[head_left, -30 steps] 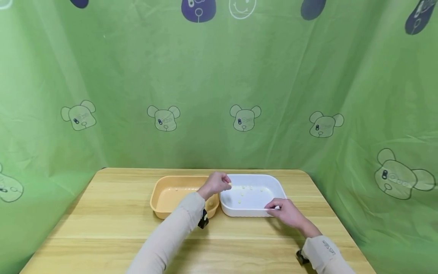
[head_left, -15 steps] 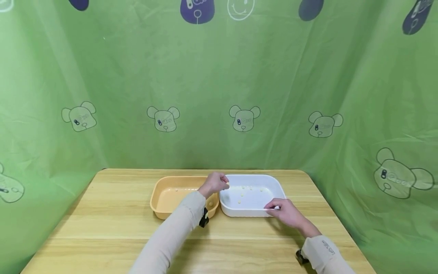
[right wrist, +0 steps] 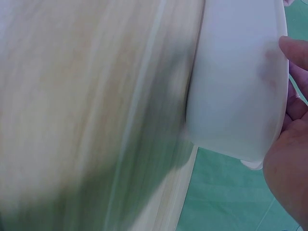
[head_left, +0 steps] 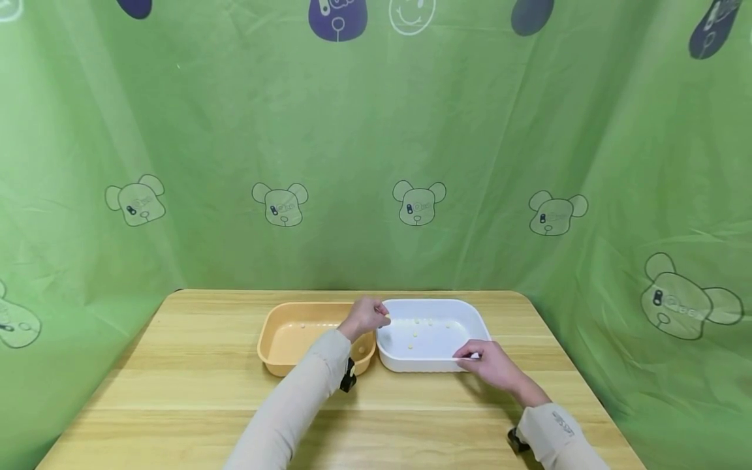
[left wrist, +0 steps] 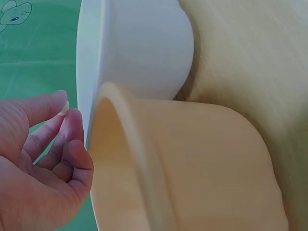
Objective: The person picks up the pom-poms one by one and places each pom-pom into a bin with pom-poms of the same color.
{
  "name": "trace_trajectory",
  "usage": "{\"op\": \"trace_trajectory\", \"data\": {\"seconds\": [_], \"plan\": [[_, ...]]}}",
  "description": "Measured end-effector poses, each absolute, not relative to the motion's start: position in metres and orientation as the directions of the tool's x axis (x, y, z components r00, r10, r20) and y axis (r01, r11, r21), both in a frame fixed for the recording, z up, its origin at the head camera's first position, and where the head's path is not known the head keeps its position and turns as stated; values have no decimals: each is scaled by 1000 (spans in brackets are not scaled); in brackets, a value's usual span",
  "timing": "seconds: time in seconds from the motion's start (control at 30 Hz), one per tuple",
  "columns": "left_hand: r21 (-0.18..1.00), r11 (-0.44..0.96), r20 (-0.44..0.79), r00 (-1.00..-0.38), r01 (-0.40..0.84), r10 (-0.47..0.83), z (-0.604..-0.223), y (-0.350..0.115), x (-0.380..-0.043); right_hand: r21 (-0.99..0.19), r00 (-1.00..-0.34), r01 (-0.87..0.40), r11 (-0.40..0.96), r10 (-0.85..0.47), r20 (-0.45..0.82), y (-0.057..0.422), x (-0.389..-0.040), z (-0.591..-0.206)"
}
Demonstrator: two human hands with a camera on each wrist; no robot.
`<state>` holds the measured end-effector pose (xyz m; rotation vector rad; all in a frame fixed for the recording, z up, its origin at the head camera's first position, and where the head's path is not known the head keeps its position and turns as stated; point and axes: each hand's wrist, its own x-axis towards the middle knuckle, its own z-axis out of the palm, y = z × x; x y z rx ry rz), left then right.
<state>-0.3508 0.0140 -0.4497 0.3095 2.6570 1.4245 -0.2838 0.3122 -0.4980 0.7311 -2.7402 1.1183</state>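
Note:
My left hand hovers over the place where an orange basin and a white basin meet. Between thumb and fingertip it pinches a small pale yellow bean-like piece, clear of both rims in the head view. My right hand grips the near right rim of the white basin, its thumb on the outer wall. Several similar pale yellow pieces lie scattered on the white basin's floor. In the orange basin are a small piece and another; my left arm hides part of it.
Both basins stand side by side on a wooden table, towards its back edge. A green curtain with bear-face prints hangs behind the table and on both sides. Each wrist carries a black camera.
My left hand has shifted slightly left, from the white basin's edge towards the orange basin, still pinching the bean-like piece. My right hand keeps its grip on the rim.

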Motion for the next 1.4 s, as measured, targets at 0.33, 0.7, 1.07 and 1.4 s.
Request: {"op": "trace_trajectory", "data": {"seconds": [0.33,0.7,1.07,1.4], "plan": [[833,543,-14,-976,110,219,-453,12,-353,-637,-886,-455,622,-387,255,310,-282,-495],[854,512,-23,-978,88,207,-454,8,-356,-639,-883,-461,616,-389,262,310,-282,-496],[849,488,58,-955,201,292,-445,-19,-343,-638,-884,-458,619,-391,255,311,-286,-497],[793,546,88,-938,271,336,-443,-69,-309,-605,-887,-454,654,-392,242,309,-286,-495]]}}
